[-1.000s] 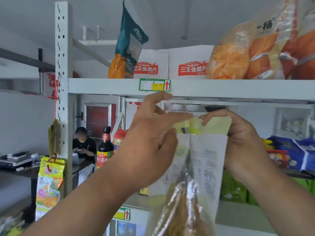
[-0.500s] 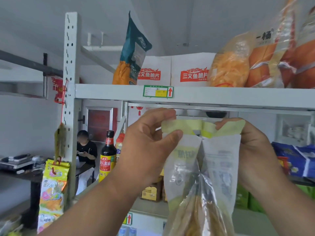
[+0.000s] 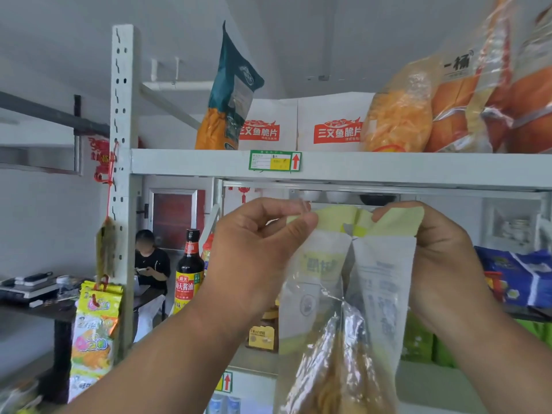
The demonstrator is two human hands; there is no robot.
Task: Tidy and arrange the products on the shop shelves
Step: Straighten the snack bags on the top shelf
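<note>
White metal shelving point(image 3: 388, 170) fills the head view, its top shelf running from a slotted upright post point(image 3: 124, 115) at the left edge off past the right side. On that top shelf a tall teal and orange bag point(image 3: 230, 94) stands near the left end, two white boxes point(image 3: 331, 124) with red labels sit behind it, and clear bags of orange snacks point(image 3: 400, 112) crowd the right end. A green price tag point(image 3: 274, 160) is stuck to the shelf's front edge.

Just below that edge, both hands hold up a clear bag point(image 3: 352, 279) with a yellow-green top strip. The left hand point(image 3: 254, 261) pinches the strip's left corner between thumb and curled fingers; the right hand point(image 3: 442, 258) grips the right corner the same way. The bag hangs between them, with yellowish food in its lower part.

Behind the left hand, a dark soy sauce bottle point(image 3: 188, 270) stands on the lower shelf. A blue pack point(image 3: 519, 276) lies at the right edge. Yellow snack packets point(image 3: 94, 330) hang from the post, and a seated person point(image 3: 149, 264) is visible beyond it.
</note>
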